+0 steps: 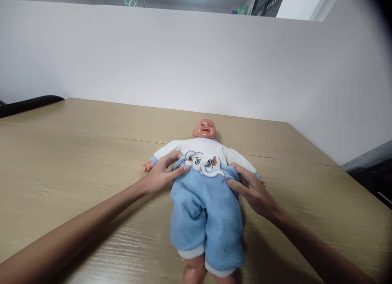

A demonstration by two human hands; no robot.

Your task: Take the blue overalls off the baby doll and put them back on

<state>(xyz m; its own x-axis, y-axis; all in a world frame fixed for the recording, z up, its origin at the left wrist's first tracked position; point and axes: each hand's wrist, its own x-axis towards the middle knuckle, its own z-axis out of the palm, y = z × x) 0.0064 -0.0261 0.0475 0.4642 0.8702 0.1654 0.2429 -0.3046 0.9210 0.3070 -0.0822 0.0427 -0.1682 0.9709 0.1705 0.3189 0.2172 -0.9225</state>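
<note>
A baby doll (204, 129) lies on its back, its head pointing away from me and its bare legs toward me. It wears a white long-sleeved top (200, 146) with blue cuffs and fuzzy light blue pants (208, 202) with white hems. An elephant face is stitched where top and pants meet. My left hand (163, 171) pinches the pants at the waist on the left side, thumb in front. On the opposite side my right hand (249, 186) grips the waist in the same way. The fabric between both hands is bunched.
The doll rests on a light wooden table (92, 161) with seams across it. A white wall (183, 59) rises behind the far edge. Black chair parts show at the left (33, 102) and right (373, 174) edges of the table.
</note>
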